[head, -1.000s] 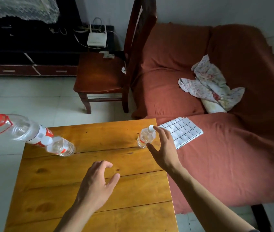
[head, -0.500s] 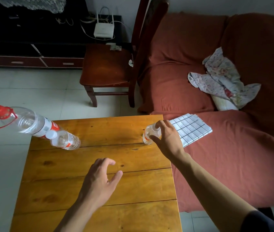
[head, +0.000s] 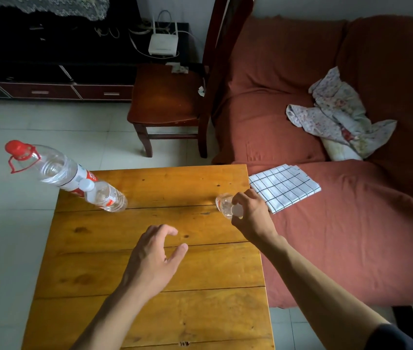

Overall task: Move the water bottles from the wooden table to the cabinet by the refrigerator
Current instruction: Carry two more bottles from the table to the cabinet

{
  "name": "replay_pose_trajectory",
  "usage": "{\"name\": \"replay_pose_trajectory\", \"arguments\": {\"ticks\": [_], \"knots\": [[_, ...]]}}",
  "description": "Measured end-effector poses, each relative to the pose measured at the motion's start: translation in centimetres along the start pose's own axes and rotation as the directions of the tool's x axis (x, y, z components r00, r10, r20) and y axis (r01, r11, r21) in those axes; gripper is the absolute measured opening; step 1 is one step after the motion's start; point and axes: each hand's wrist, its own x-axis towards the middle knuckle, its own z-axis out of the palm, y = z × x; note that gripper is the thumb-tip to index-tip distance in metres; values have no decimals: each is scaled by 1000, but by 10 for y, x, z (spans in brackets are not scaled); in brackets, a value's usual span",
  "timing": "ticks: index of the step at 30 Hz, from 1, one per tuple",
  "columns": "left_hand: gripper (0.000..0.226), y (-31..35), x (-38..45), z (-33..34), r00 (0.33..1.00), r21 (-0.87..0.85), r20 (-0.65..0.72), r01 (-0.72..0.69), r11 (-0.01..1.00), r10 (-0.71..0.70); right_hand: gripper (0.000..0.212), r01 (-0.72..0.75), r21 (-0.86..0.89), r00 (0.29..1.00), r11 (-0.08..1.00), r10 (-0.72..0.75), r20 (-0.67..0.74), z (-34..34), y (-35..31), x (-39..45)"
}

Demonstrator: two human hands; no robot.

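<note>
Three clear water bottles stand on the wooden table (head: 149, 274). A large bottle with a red cap and carry ring (head: 51, 169) stands at the far left corner. A small white-capped bottle (head: 104, 197) stands just in front of it, touching or nearly so. Near the table's far right edge, my right hand (head: 250, 214) is closed around the top of another small bottle (head: 224, 204), fingers over its white cap. My left hand (head: 154, 258) hovers over the middle of the table, fingers spread, holding nothing.
A rust-red covered sofa (head: 351, 223) runs along the table's right side, with a checked cloth (head: 283, 186) and a crumpled floral cloth (head: 339, 117) on it. A wooden chair (head: 167, 104) stands beyond the table. A dark low cabinet (head: 56, 79) with a router lines the back wall.
My right hand went from touching the small bottle's cap to closing over its top. My left hand stayed spread above the table. The view shifted slightly.
</note>
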Motion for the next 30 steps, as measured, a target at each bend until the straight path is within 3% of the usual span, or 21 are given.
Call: {"name": "replay_pose_trajectory", "arguments": {"ticks": [11, 21, 25, 30], "knots": [[29, 0, -38, -8, 998, 18, -65, 10, 1000, -8, 22, 87, 79, 995, 993, -90, 38, -17, -28, -62], [30, -29, -53, -36, 998, -14, -66, 20, 1000, -21, 24, 107, 139, 994, 984, -103, -35, -8, -77, -96], [32, -51, -48, -61, 998, -40, -70, -9, 999, 6, 28, 94, 84, 993, 992, -88, -73, 2, -113, -92], [34, -95, -35, -101, 994, -75, -89, -66, 995, 59, 31, -25, 38, 995, 999, 28, -96, 32, -161, -84]]}}
